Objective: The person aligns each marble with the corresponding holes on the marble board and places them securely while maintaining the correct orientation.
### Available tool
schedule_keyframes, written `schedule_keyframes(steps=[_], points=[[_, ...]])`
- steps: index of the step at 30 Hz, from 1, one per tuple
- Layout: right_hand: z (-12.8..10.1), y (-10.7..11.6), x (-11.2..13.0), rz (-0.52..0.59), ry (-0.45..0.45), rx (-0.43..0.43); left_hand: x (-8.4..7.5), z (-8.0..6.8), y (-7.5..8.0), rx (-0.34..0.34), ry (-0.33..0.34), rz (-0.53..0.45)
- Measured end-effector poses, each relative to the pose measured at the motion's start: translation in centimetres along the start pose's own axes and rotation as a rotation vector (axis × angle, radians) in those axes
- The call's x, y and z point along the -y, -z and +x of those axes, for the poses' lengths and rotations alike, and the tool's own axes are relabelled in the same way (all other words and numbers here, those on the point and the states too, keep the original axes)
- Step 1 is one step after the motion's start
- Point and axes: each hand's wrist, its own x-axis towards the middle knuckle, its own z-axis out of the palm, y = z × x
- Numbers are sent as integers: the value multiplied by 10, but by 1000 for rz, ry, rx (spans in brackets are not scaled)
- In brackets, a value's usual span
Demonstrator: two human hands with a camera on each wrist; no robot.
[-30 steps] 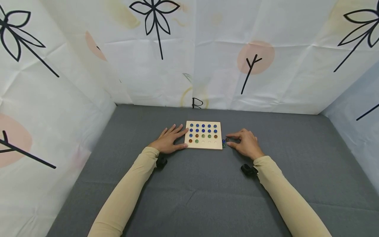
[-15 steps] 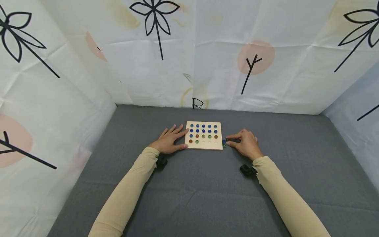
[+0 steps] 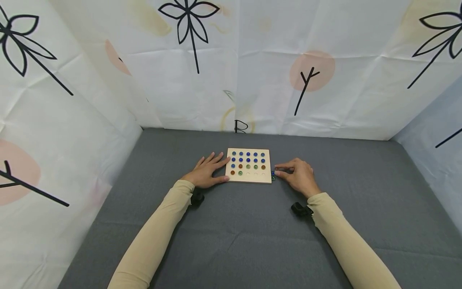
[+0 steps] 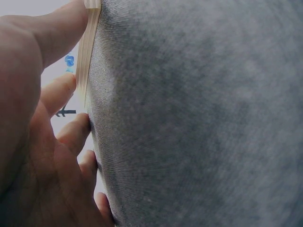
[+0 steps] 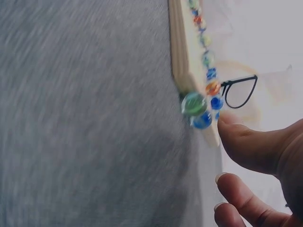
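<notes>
A pale wooden board (image 3: 249, 178) lies on the grey cloth, with rows of blue, green and brown glass marbles seated in its hollows. My left hand (image 3: 205, 171) is spread at the board's left edge, its thumb and forefinger touching it. In the left wrist view the thumb (image 4: 66, 30) lies against the board's side. My right hand (image 3: 300, 175) pinches a small dark marble between thumb and forefinger, just off the board's right edge; the fingertips mostly hide it. By that edge sit a green marble (image 5: 194, 104) and a blue marble (image 5: 202, 119) on the cloth.
Several hollows in the board's front row hold no marble. Grey cloth (image 3: 231, 241) covers the table around the board. White patterned fabric (image 3: 267, 80) rises behind and at both sides. A dark camera band (image 3: 302, 209) sits at the right wrist.
My right thumb and forefinger have drawn together around the dark marble, which showed between them earlier. The left hand and the board have stayed put.
</notes>
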Motion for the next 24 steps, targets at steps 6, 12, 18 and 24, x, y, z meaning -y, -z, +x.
schedule_keyframes(steps=[6,12,18,24], points=[[-1,-2,15,6,38,-11,1,0,-1,-1,1,-5],[-1,-9,27,32,52,-4,0,-1,0,-5,-1,-6],[-2,-18,35,52,57,7,-2,-1,2,-1,1,-8],[-2,-27,42,55,97,6,-1,0,1,2,5,-12]])
